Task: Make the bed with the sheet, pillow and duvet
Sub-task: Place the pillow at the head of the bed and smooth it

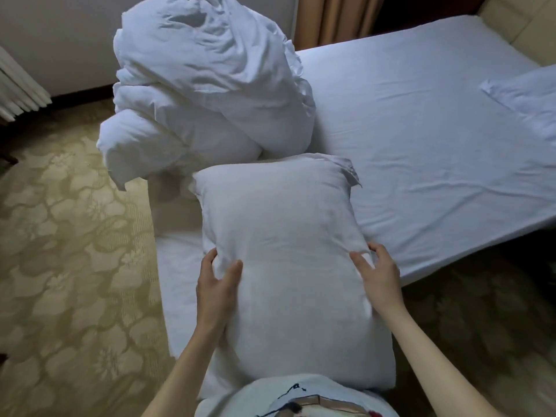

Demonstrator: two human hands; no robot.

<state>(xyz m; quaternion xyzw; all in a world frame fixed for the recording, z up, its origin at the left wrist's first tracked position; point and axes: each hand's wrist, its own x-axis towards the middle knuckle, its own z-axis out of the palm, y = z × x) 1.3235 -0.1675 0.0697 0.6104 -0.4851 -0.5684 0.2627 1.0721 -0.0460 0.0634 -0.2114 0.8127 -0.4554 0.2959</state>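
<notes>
The pillow [288,251] is gripped at its sides by the left hand [216,284] and right hand [379,278]. The duvet [204,91] is heaped beside the sheet [421,139].

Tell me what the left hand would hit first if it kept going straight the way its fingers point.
The left hand already grips the pillow, fingers pointing up and away. Sliding on along the pillow's edge, it would probably reach the bundled duvet beyond, though depth is hard to judge.

Bundled duvet [204,85] blocks the left; smooth sheet [421,139] lies open rightward
</notes>
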